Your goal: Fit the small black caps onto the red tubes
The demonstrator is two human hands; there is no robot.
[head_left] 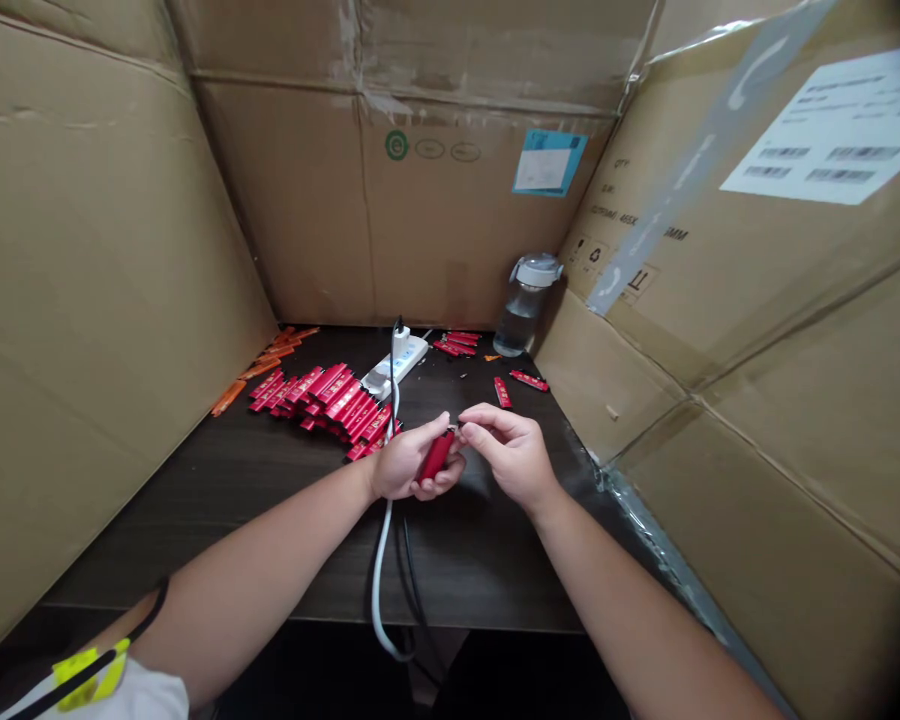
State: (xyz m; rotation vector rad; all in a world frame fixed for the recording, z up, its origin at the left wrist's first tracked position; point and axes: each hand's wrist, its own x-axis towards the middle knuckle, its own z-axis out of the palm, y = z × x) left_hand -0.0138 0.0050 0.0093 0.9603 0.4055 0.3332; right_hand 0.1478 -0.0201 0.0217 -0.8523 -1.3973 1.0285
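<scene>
Above the bench [487, 560], my left grip [399, 470] is wrapped around a red piece [436, 456] and my right grip [523, 458] pinches a small dark part [460, 425] at its upper end, a red pile [330, 395] lying left, a power strip [417, 351] beyond.

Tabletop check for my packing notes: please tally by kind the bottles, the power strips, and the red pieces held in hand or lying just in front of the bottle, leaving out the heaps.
Bottle: 1
Power strip: 1
Red pieces: 3 (one in the left hand, two in front of the bottle)
Total: 5
</scene>
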